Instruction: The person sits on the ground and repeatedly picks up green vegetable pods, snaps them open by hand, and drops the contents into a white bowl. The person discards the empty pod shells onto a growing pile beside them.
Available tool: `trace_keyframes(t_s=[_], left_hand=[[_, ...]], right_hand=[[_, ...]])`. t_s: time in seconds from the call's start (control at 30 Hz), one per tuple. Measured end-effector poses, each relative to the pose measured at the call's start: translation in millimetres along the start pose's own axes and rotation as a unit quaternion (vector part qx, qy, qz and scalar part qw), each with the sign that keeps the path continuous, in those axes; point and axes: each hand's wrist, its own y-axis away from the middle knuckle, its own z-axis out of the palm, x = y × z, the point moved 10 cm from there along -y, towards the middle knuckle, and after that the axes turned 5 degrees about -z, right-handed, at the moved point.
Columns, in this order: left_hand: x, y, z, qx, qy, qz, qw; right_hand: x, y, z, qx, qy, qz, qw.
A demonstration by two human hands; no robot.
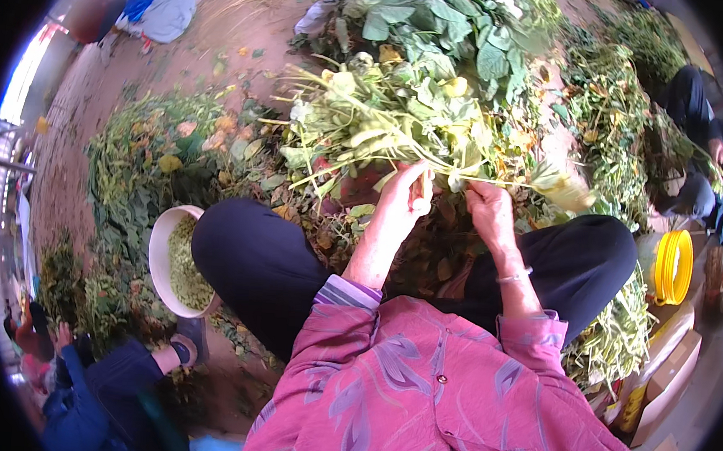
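Note:
My left hand (409, 191) is at the pod-bearing part of a cut bean plant (374, 135), with its fingers curled around what looks like a green pod. To its right, my right hand (489, 204) pinches the plant's pale stem (506, 183) between thumb and fingers. The stem runs roughly level across both hands, and a blurred leafy end sticks out beyond the right one. Plump green pods and yellowing leaves hang in a tangle above my left hand. Directly behind lies a heap of leafy bean plants (445, 24).
A white bucket (159, 261) of shelled green beans stands beside my left knee. By my right knee are a yellow-rimmed bucket (674, 267) and piled pods (611, 334). Plant heaps (153, 142) cover the floor at left and right. Other people sit at lower left and far right.

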Motion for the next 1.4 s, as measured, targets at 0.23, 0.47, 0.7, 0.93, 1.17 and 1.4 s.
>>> trace_keyframes(t_s=[0.23, 0.47, 0.7, 0.93, 1.17, 1.4], left_hand=[[-8, -7, 16, -0.063, 0.099, 0.001, 0.993], [15, 3, 18, 0.01, -0.055, 0.117, 0.992], [39, 15, 2, 0.114, -0.107, 0.2, 0.967], [38, 12, 17, 0.096, -0.145, 0.197, 0.965], [13, -11, 7, -0.032, -0.015, 0.064, 0.997], [32, 10, 39, 0.06, -0.236, 0.091, 0.966]], right_hand=[[-28, 11, 9, -0.071, -0.151, 0.03, 0.985], [-48, 7, 16, -0.102, -0.273, 0.072, 0.954], [-58, 9, 34, -0.114, -0.209, 0.039, 0.971], [-37, 2, 33, -0.078, -0.277, 0.076, 0.955], [-29, 3, 46, -0.185, -0.391, 0.13, 0.892], [-50, -10, 15, -0.104, -0.227, 0.039, 0.968]])
